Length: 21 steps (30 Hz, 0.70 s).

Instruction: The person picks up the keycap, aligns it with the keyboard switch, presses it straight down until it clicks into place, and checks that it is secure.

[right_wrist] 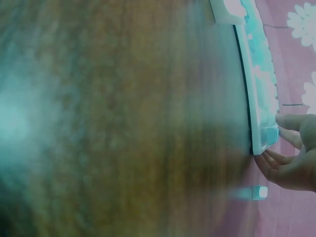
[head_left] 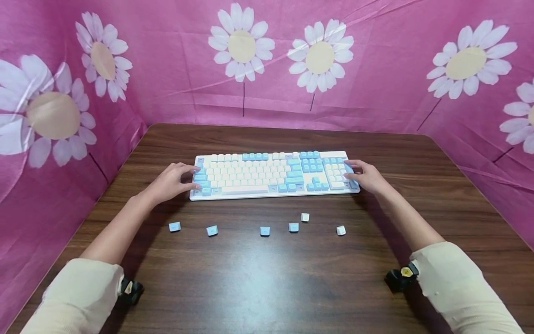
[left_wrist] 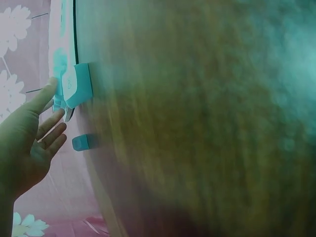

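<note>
while the left hand (head_left: 168, 182) and right hand (head_left: 367, 176) grip opposite ends of the keyboard (head_left: 250, 175), which lies on the table (head_left: 208, 292) beyond the loose keycaps (head_left: 264, 231), light, even pressure from both should best steady it.

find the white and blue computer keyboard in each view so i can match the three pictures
Head: the keyboard lies across the middle, between the left hand and right hand.
Left wrist: the keyboard runs down the upper left, partly hidden by a loose blue keycap.
Right wrist: the keyboard slants down the upper right to the right hand.
Shared landmark: the daisy-patterned pink cloth behind the keyboard.
</note>
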Tool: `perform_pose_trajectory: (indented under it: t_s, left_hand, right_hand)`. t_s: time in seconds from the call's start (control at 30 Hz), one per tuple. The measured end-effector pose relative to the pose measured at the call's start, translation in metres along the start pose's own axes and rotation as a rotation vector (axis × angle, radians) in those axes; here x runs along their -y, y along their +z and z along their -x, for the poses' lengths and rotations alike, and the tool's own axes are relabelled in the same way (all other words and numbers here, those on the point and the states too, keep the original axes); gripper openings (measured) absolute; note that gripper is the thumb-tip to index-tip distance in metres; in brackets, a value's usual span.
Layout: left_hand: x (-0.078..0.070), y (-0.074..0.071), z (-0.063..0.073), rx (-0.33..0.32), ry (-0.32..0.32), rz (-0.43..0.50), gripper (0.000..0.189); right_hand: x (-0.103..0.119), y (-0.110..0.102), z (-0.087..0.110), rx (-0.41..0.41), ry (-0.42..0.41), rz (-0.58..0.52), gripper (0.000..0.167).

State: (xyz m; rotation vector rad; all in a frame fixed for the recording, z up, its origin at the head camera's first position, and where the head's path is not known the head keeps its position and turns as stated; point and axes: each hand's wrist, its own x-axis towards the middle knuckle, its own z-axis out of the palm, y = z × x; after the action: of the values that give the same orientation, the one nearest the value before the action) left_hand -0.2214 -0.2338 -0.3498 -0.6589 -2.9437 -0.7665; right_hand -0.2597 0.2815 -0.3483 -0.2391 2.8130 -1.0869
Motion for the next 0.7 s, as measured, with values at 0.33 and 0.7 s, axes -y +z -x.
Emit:
perform_pose_trajectory:
  t_s: [0.33,0.7]
  left_hand:
    - [0.002,-0.001,-0.001,0.009,-0.024,0.055,0.049]
    - [0.005,-0.001,-0.001,0.015,-0.038,0.071,0.050]
  right_hand:
    - [0.001,0.000,0.008,0.009,0.003,-0.022,0.049]
    - [0.002,0.000,0.016,0.015,-0.011,-0.037,0.050]
